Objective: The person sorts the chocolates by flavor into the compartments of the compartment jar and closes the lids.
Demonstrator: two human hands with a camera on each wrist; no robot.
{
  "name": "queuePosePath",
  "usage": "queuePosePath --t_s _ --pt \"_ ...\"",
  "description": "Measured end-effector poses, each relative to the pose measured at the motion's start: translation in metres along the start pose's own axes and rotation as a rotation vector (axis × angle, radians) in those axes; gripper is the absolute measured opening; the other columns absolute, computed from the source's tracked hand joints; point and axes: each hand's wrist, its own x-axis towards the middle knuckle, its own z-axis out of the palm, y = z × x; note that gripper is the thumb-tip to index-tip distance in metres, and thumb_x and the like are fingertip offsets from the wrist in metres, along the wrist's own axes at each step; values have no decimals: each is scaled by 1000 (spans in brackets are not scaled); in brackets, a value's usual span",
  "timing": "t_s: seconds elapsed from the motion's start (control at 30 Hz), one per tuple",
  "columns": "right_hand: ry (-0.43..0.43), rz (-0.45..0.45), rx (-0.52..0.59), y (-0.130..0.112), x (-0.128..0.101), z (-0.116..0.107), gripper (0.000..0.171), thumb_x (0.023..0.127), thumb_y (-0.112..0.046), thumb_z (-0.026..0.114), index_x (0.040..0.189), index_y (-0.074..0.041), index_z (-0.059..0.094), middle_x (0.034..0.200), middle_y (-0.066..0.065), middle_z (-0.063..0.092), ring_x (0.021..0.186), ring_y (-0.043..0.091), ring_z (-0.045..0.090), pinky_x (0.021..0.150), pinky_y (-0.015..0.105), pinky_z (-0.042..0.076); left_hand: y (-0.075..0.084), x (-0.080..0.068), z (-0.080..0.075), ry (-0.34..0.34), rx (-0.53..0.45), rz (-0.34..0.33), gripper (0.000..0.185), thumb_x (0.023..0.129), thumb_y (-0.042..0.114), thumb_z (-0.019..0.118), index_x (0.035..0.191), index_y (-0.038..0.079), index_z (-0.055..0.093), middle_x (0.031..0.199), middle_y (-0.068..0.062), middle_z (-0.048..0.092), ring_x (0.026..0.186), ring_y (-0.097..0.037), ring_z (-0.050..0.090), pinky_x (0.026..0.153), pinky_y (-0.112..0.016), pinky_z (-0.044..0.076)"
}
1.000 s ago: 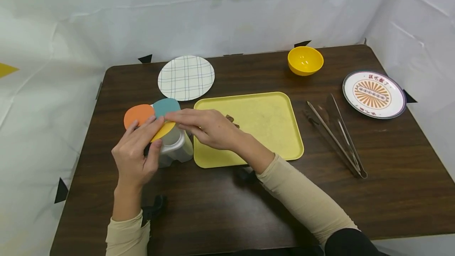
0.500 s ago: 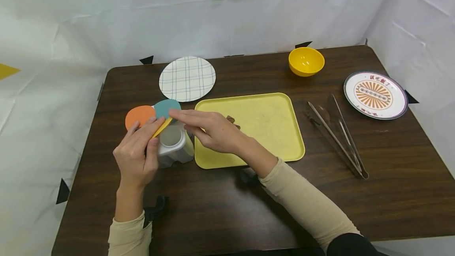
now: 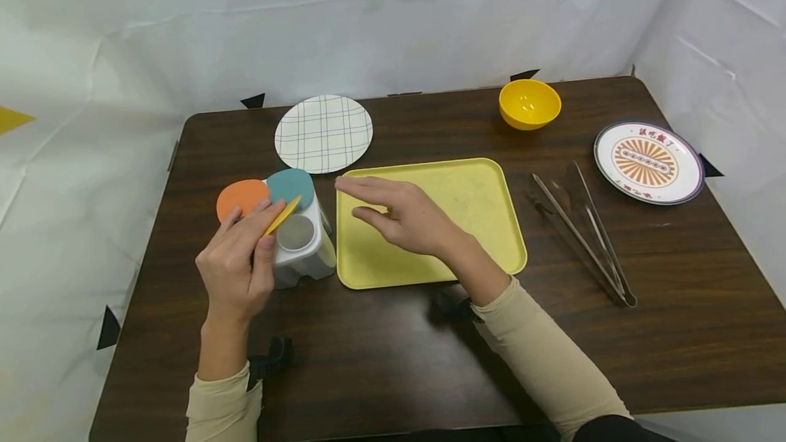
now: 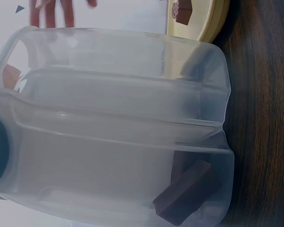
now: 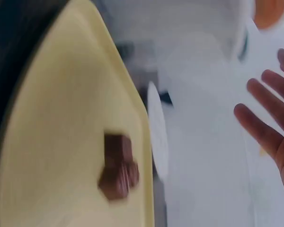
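Note:
A translucent storage container [image 3: 316, 258] with several lidded openings stands at the left of the table. My left hand [image 3: 233, 261] holds its raised yellow lid [image 3: 286, 214] between fingers and thumb, so one round opening [image 3: 295, 232] shows uncovered. The orange lid [image 3: 242, 198] and teal lid [image 3: 290, 187] lie flat. In the left wrist view, brown blocks [image 4: 184, 193] lie at the container's bottom. My right hand [image 3: 405, 215], fingers extended and holding nothing, hovers over the yellow tray [image 3: 473, 217]. Brown chunks [image 5: 117, 163] on that tray show in the right wrist view, hidden in the head view.
A checked plate [image 3: 323, 134] lies behind the container. Metal tongs [image 3: 580, 234] rest right of the tray, with a patterned plate [image 3: 649, 164] beyond. A yellow bowl [image 3: 529, 104] stands at the back edge, near a white sheet wall [image 3: 442, 26].
My right hand has moved away from the yellow lid, rightward over the tray, and now covers the brown chunks. The left hand stays at the lid, which has tilted further upright.

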Motion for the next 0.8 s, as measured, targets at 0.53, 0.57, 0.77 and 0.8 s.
queuePosePath --t_s 0.53,0.57,0.77,0.8 --pt "260 581 -319 30 -124 -100 46 92 -14 69 137 -12 59 136 9 59 123 31 55 97 52 44 1 2 2 7 -13 4 49 101 40 42 113 5 74 107 -9 73 99 -32 70 91 -59 47" --pt "299 633 -351 29 -130 -105 47 92 -15 69 137 -13 59 136 9 59 124 31 55 98 53 43 1 2 2 5 -14 3 49 101 40 42 113 5 74 107 -9 73 99 -32 70 91 -59 47" --pt "357 986 -445 32 -164 -129 67 94 -32 65 152 -12 38 153 14 39 140 39 34 110 58 25 0 1 1 8 0 -6 49 101 41 42 114 7 74 107 -8 73 100 -30 70 92 -57 47" --pt "329 1032 -444 34 -170 -132 74 94 -36 63 154 -9 31 155 17 33 141 41 30 111 60 22 0 0 1 10 3 -8 49 101 41 42 114 7 74 107 -7 73 99 -30 70 92 -57 48"
